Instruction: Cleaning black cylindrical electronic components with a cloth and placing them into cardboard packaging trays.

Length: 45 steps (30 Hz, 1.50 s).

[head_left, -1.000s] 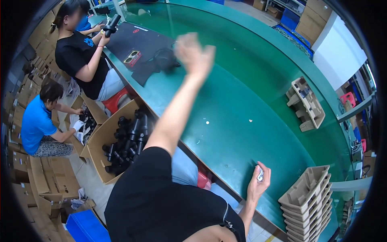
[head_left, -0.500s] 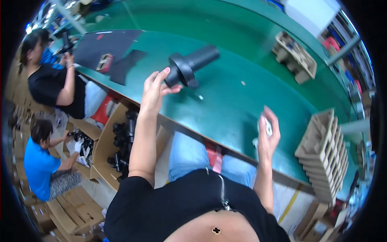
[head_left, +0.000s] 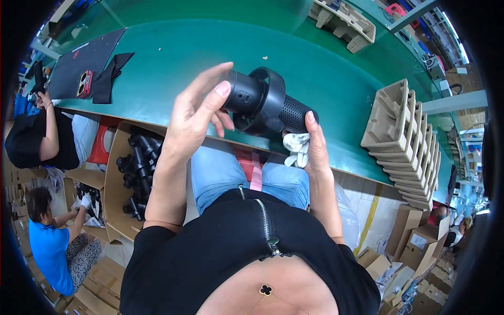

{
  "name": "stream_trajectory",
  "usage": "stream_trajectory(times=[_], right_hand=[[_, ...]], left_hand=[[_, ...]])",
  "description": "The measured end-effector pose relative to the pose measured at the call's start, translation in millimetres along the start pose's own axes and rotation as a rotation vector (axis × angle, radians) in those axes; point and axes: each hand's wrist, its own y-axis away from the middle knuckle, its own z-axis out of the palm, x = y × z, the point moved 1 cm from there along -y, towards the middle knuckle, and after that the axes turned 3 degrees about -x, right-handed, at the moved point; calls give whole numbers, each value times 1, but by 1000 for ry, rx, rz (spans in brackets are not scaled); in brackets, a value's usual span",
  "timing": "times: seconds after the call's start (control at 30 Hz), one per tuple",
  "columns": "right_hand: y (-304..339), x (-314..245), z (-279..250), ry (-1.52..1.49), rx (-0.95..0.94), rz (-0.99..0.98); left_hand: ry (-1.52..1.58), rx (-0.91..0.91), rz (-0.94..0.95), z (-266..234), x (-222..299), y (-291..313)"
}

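A black microphone (head_left: pixel 297 112) with a perforated grille and a ring-shaped mount (head_left: pixel 274 100) is held level above the green table. Around its smooth end, which has small ports, my left hand (head_left: pixel 197 113) is closed, thumb on top. My right hand (head_left: pixel 317 149) is closed on a crumpled white cloth (head_left: pixel 297 148) and meets the grille end with its fingers. The palm side of the right hand is partly hidden, so its full grip on the microphone does not show.
A carton (head_left: pixel 113 186) of similar black microphones stands at left below the table edge. Stacked pulp trays (head_left: pixel 391 123) rise at right; another pulp tray (head_left: pixel 346 23) lies at the far side. Two co-workers sit at left, one in a blue shirt (head_left: pixel 50 247).
The microphone has come nearer and turned its ported end into view. My right hand, with the white cloth, has moved left to the grille end. The view has shifted rightward.
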Motion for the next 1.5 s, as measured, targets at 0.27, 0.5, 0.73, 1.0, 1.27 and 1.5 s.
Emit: stream_trajectory(times=[0.27,0.5,0.73,1.0,1.27,1.5], right_hand=[[19,16,-1,-249,-362,497],[34,15,18,-333,-190,408],[32,7,42,-150,299,87],[26,2,15,-114,-154,393],[32,5,21,-185,-241,432],[38,7,25,-112,-84,292]], left_hand=[[-188,-89,9,-12,7,-10],[-226,31,-3,-13,1,-20],[-156,38,-105,-11,-8,-18],[-132,-10,6,-9,-14,-17],[-215,72,-57,-16,-16,-21],[-378,151,-135,-23,-17,-21]])
